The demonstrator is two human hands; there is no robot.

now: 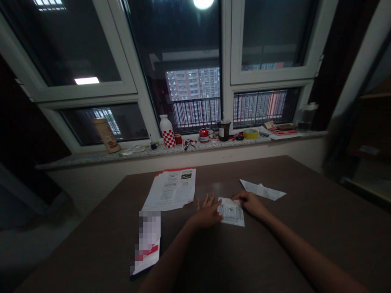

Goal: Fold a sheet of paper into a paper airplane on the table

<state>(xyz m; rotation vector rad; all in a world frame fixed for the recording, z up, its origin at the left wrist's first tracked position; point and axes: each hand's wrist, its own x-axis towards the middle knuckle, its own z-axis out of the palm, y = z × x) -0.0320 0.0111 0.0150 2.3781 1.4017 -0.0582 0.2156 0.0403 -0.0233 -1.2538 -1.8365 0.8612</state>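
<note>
A small folded sheet of printed paper [232,218], with a little green mark near its middle, lies on the dark brown table between my hands. At its left side, my left hand [207,215] rests with fingers spread, and one or two fingertips touch the paper's left edge. My right hand [251,204] has its fingers drawn together at the paper's upper right corner; the fingertips are partly hidden. Just beyond my right hand lies a long, narrow strip of folded paper [264,190], with a small raised fold along its upper edge.
A stack of printed sheets [171,191] lies left of my hands. Nearer me is a phone-like device [149,244], partly pixelated. Along the windowsill [134,154] stand a checkered bottle [168,132], a tan flask [106,135], a dark cup [224,131] and yellow tape [250,134].
</note>
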